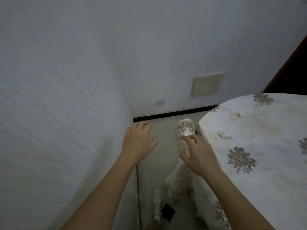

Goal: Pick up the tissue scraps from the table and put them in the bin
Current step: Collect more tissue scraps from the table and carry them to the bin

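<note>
A round table (269, 193) with a white flowered cloth fills the right side. Two white tissue scraps lie on it: one (225, 134) near the left rim, a smaller one (239, 115) farther back. My right hand (197, 153) hovers with fingers spread over the floor beside the table's left edge, holding nothing. My left hand (138, 141) is also spread and empty, close to the left wall. No bin is in view.
A fold of the tablecloth (182, 163) hangs down off the table's left edge below my right hand. White walls (66, 97) meet in a corner, with a socket (160, 102) and a beige panel (207, 84) low down. A dark object (168, 212) lies on the floor.
</note>
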{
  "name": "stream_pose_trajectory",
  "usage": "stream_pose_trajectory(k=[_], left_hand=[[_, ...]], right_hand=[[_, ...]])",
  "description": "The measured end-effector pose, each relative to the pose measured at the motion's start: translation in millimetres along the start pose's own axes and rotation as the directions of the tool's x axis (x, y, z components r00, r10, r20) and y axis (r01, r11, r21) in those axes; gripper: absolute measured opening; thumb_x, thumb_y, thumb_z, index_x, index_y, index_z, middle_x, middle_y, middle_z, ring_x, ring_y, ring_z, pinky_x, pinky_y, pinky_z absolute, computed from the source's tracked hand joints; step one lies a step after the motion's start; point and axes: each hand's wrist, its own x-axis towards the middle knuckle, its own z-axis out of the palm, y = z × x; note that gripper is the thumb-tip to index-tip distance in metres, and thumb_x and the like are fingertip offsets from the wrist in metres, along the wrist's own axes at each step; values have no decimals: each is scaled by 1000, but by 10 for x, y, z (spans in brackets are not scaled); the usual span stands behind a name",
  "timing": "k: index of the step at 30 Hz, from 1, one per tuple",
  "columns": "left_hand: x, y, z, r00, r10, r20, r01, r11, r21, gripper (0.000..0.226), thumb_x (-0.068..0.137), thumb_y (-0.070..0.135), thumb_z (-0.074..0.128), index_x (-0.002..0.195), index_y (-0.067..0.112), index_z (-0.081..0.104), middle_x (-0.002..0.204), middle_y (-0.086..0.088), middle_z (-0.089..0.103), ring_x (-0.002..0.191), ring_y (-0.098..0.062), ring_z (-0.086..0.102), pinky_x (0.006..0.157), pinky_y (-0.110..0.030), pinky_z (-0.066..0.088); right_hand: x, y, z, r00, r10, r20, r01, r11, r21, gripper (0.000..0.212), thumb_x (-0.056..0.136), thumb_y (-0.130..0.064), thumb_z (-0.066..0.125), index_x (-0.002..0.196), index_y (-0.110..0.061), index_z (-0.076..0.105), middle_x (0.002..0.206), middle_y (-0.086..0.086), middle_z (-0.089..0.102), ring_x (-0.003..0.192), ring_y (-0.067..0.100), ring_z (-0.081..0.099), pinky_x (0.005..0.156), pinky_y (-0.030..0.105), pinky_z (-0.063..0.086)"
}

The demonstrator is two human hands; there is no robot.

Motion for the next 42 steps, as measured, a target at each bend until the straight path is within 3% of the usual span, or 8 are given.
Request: stream_pose_trajectory(k=[12, 23, 27, 36, 42], left_hand=[[2524, -422, 368, 993, 116, 20, -114, 991, -76, 49, 88, 45, 55, 130, 20, 56, 131, -2, 58, 119, -23, 51, 91, -41, 46], [3845, -429, 636, 967, 252, 27, -248, 964, -98, 48, 87, 44, 56, 129, 20, 57, 128, -3, 59, 116, -24, 53, 89, -41, 46], [4344, -358, 808, 949, 314, 38, -309, 945, -106, 48, 88, 44, 56, 129, 20, 57, 128, -3, 59, 117, -24, 53, 89, -42, 47], [5706, 28, 1193, 866, 483, 126, -475, 875, -91, 50, 90, 46, 53, 134, 21, 53, 133, -2, 57, 120, -22, 50, 93, -40, 44], [6263, 528, 1240, 786, 609, 107, -588, 790, -172, 46, 88, 42, 57, 128, 18, 58, 126, -5, 61, 114, -24, 54, 87, -39, 47]], right_hand=[[2033, 362, 76, 986, 159, -49, -158, 987, 8, 49, 88, -34, 62, 135, -21, 53, 126, 4, 60, 112, 24, 55, 88, 39, 48], [3099, 825, 60, 952, 295, -81, -295, 955, 13, 48, 90, -35, 61, 136, -21, 52, 128, 5, 58, 118, 24, 51, 92, 44, 49], [3460, 1042, 114, 934, 345, -94, -344, 939, 29, 49, 91, -37, 59, 136, -22, 51, 128, 5, 57, 119, 23, 51, 94, 40, 48], [4352, 1782, 204, 836, 536, -117, -523, 843, 126, 50, 92, -37, 57, 139, -22, 48, 134, 5, 54, 125, 23, 47, 98, 40, 45], [4589, 2067, -25, 750, 650, -122, -636, 759, 139, 51, 92, -38, 56, 140, -22, 48, 134, 6, 55, 122, 24, 49, 96, 40, 46]])
